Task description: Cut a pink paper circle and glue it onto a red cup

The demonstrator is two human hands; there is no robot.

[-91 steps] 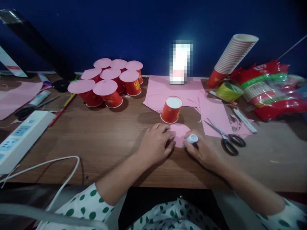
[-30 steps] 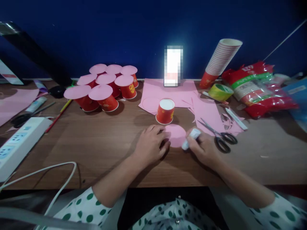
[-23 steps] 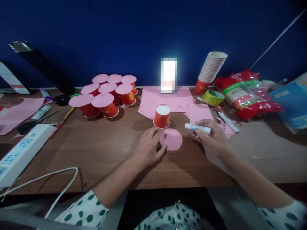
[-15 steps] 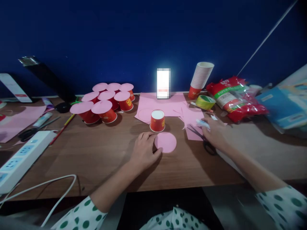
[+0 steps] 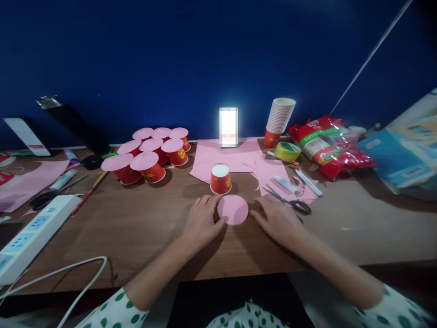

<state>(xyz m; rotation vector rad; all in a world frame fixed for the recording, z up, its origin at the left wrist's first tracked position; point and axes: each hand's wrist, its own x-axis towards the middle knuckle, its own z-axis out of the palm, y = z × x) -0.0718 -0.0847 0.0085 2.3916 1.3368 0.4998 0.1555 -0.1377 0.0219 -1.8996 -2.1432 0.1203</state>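
A pink paper circle (image 5: 233, 209) lies flat on the wooden table (image 5: 143, 218) in front of me. My left hand (image 5: 202, 221) rests at its left edge, fingers curled and touching the paper. My right hand (image 5: 276, 220) lies flat and open just right of the circle, holding nothing. An upturned red paper cup (image 5: 220, 178) stands right behind the circle. A white glue stick (image 5: 286, 184) lies on the pink paper sheets (image 5: 239, 157) to the right, beside scissors (image 5: 290, 201).
Several upturned red cups topped with pink circles (image 5: 150, 155) cluster at back left. A leaning stack of cups (image 5: 278, 118), a tape roll (image 5: 287, 151) and red packs (image 5: 327, 141) sit at back right. A power strip (image 5: 30, 230), white cable (image 5: 68, 273) and second scissors (image 5: 44, 198) are at left.
My right hand lifted the glue stick off the pink circle, carried it right, laid it on the pink sheet, and came back empty beside the circle. My view rose and widened.
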